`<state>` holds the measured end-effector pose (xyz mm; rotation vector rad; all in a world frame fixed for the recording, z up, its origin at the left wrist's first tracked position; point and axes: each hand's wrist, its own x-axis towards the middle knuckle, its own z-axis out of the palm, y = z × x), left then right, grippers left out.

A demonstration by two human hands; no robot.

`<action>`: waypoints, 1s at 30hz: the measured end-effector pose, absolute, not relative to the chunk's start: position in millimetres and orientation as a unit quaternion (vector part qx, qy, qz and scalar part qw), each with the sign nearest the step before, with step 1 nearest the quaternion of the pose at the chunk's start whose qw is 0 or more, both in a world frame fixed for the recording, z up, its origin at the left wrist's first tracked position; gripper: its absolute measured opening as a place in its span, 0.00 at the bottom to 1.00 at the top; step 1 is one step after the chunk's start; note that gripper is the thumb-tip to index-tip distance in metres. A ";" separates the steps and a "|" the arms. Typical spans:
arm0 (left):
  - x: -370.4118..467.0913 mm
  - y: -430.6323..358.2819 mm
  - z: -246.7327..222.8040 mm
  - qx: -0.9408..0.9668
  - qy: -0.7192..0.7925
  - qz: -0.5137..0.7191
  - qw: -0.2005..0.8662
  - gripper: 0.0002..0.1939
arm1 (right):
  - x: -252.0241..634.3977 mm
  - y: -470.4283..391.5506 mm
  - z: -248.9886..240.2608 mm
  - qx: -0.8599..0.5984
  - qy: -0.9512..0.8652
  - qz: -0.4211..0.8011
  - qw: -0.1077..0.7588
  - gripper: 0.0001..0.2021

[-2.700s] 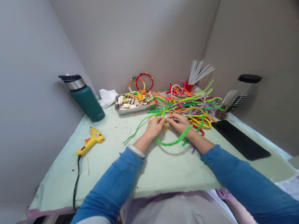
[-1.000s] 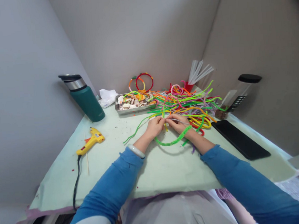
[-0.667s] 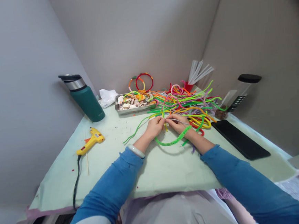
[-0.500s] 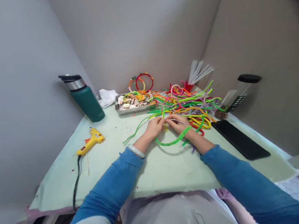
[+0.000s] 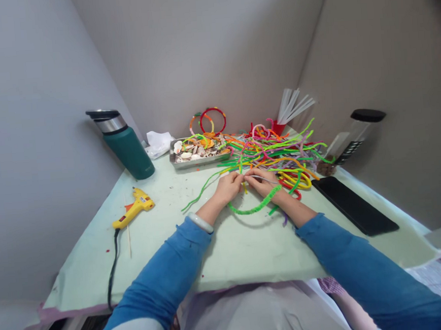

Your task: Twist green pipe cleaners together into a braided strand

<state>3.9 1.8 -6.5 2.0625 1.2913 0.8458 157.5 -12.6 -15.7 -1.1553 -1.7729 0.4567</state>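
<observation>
My left hand [image 5: 230,185] and my right hand [image 5: 262,182] meet fingertip to fingertip above the middle of the table. A fuzzy green pipe cleaner [image 5: 251,211] curves below them in an open arc, and my left hand pinches it. Between the fingers of my right hand runs a thin pale purple strand [image 5: 264,178]. The exact contact at the fingertips is too small to make out. Just behind both hands lies a tangled heap of coloured pipe cleaners [image 5: 276,148].
A metal tray [image 5: 201,162] of shells, two decorated rings [image 5: 225,119] and a red cup of white sticks [image 5: 278,128] stand at the back. Left are a green bottle [image 5: 128,152] and a yellow glue gun [image 5: 132,210]; right, a black phone [image 5: 355,205] and a clear container [image 5: 355,134].
</observation>
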 end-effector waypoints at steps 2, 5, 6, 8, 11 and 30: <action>3.9 1.9 -6.5 0.770 0.481 0.317 0.276 0.18 | 157.7 -12.3 -16.2 -0.469 -0.723 0.187 0.471 0.10; 4.1 2.5 -7.3 0.770 0.480 0.322 0.271 0.18 | 157.8 -11.4 -17.9 -0.469 -0.720 0.197 0.471 0.10; 4.1 2.6 -7.4 0.769 0.481 0.322 0.271 0.18 | 157.8 -11.1 -18.5 -0.469 -0.719 0.202 0.471 0.11; 4.0 2.6 -7.4 0.768 0.482 0.322 0.272 0.18 | 157.8 -10.5 -19.4 -0.470 -0.717 0.207 0.471 0.11; 3.8 2.1 -6.7 0.769 0.483 0.319 0.273 0.18 | 157.9 -10.4 -19.7 -0.469 -0.718 0.208 0.470 0.11; 4.8 -0.4 -2.4 0.782 0.489 0.302 0.240 0.18 | 158.9 -11.4 -18.6 -0.476 -0.719 0.238 0.448 0.11</action>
